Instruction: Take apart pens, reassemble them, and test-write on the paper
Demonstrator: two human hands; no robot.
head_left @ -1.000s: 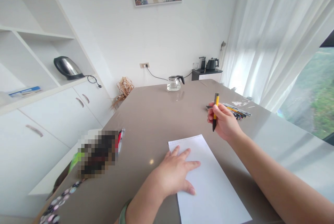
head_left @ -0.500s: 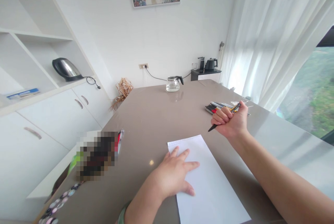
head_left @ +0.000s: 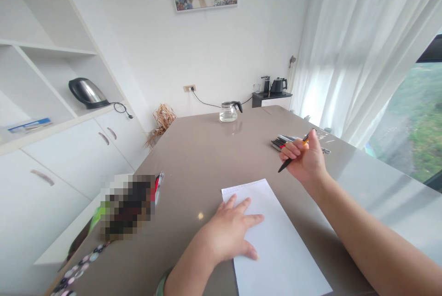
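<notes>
My left hand (head_left: 235,229) lies flat with fingers spread on a white sheet of paper (head_left: 276,245), over its left side. Along the sheet's top edge runs a faint line of writing, too small to read. Raised beyond the upper right corner of the paper, my right hand (head_left: 304,160) has its fingers wrapped round a pen (head_left: 285,165). The pen's dark end points down and to the left, apart from the sheet. Behind that hand is a pile of pens and markers (head_left: 276,143), partly hidden by it.
A glass pot (head_left: 228,113) with a black handle stands on the brown table (head_left: 193,162) toward the far edge. At the left lie a blurred-out dark object (head_left: 129,208), a red-and-clear pen (head_left: 159,185) and a beaded strap (head_left: 81,266). Small white scraps (head_left: 322,135) lie near the right edge.
My right hand has turned slightly, and the pen in it has shifted a little to the right at its lower end. My left hand and the paper have not moved.
</notes>
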